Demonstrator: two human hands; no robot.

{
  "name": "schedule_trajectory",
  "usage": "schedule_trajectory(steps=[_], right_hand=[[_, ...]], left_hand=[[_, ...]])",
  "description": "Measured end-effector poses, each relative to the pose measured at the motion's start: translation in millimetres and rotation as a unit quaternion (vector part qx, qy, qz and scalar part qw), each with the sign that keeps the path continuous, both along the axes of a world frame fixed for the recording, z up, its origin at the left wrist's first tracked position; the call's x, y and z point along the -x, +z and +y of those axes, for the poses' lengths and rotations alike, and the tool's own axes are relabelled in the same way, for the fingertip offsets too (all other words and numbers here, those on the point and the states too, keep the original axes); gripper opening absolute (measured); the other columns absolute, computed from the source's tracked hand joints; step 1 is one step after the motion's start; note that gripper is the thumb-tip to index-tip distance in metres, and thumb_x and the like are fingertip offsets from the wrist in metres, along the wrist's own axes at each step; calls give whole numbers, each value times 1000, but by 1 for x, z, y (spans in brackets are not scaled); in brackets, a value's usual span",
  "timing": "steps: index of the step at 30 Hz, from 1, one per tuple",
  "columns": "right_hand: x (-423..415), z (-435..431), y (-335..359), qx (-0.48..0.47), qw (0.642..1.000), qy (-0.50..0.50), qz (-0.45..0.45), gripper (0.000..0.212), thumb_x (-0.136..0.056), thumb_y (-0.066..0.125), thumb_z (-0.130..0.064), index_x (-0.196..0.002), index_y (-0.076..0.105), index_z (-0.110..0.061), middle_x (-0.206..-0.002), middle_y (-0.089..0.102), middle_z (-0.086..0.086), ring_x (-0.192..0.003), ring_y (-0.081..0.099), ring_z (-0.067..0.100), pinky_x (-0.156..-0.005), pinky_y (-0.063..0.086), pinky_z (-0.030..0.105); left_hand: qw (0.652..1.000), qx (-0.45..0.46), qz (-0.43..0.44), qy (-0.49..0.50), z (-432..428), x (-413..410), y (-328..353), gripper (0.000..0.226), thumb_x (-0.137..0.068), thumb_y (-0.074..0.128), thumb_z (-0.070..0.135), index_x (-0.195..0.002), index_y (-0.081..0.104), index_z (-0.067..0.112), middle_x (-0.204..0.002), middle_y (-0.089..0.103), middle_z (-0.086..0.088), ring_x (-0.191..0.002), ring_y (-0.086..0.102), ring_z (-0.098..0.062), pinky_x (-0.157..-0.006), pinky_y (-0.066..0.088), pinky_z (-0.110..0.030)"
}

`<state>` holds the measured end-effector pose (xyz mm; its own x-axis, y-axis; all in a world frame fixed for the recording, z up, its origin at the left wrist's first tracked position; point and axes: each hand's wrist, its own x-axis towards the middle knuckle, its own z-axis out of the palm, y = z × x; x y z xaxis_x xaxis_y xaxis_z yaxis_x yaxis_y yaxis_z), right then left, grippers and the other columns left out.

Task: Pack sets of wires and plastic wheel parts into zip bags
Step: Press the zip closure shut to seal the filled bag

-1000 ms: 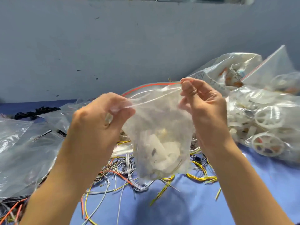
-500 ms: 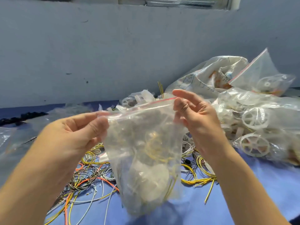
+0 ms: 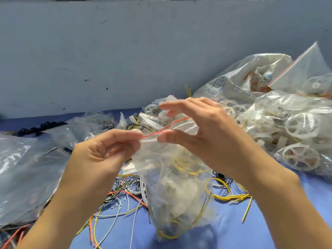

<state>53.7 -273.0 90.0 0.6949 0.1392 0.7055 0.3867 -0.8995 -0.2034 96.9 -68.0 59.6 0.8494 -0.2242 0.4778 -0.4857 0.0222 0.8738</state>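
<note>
**A:** Fig. 1, items by size. A grey-blue wall closes the back of your bench, and a blue table cover lies under everything. On your left sits a heap of clear plastic bags. On your right a pile of filled bags rises near the wall, with white spoked wheels showing through them.

**B:** Centre. The zip bag hangs upright in front of you, between your hands. White plastic parts and coils of yellow wire show through it. Whether its bottom touches the cover cannot be told.

**A:** Your hands. Your left hand pinches the bag's top left corner between thumb and fingertips. Your right hand is spread. Its thumb tip touches the bag's front just below the closure, and its fingers stand straight above, apart from the thumb.

**B:** Smaller items. Loose wires in grey, orange and yellow lie tangled on the cover beneath your hands. A bundle of yellow wires lies just right of the bag. Smallest is the red zip strip, which runs aslant between your hands and rises to the right. Blur hides whether it is sealed.
</note>
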Motion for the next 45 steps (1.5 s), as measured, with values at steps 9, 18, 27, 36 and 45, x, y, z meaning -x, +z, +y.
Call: schedule_trajectory(steps=[9,18,27,36,45], right_hand=[[0,12,-9,74,997,-18,35,19,-91,59,-44,-93,71,-29,-86,66,-14,-83,52,13,-84,30,24],[5,17,-2,65,997,1,36,27,-88,56,-47,-100,72,-30,-92,69,-11,-89,60,19,-89,42,33],[6,23,-1,53,997,39,31,22,-92,58,-40,-96,75,-26,-88,67,-9,-85,60,18,-86,44,32],[8,27,-3,64,997,42,-4,13,-95,58,-34,-95,69,-26,-91,63,-11,-85,62,19,-85,46,41],[9,14,-3,41,999,29,8,20,-95,55,-39,-97,72,-28,-91,64,-15,-84,59,15,-83,42,31]], left_hand=[[997,-55,14,-61,11,-1,-5,22,-80,68,34,-99,75,27,-96,76,7,-90,71,-4,-73,47,-6],[996,-66,-11,-56,12,-1,-6,18,-84,64,41,-93,74,29,-91,76,3,-87,71,-6,-73,47,-6],[995,-92,-45,-22,10,0,-9,17,-83,71,42,-86,70,26,-81,72,8,-76,66,-1,-68,45,-5],[993,-83,-68,-48,5,2,-9,17,-84,66,43,-89,69,28,-86,71,7,-76,64,-5,-73,48,-11],[994,-82,-56,-41,11,1,-5,13,-83,65,42,-90,70,32,-88,74,8,-83,68,-5,-72,47,-9]])
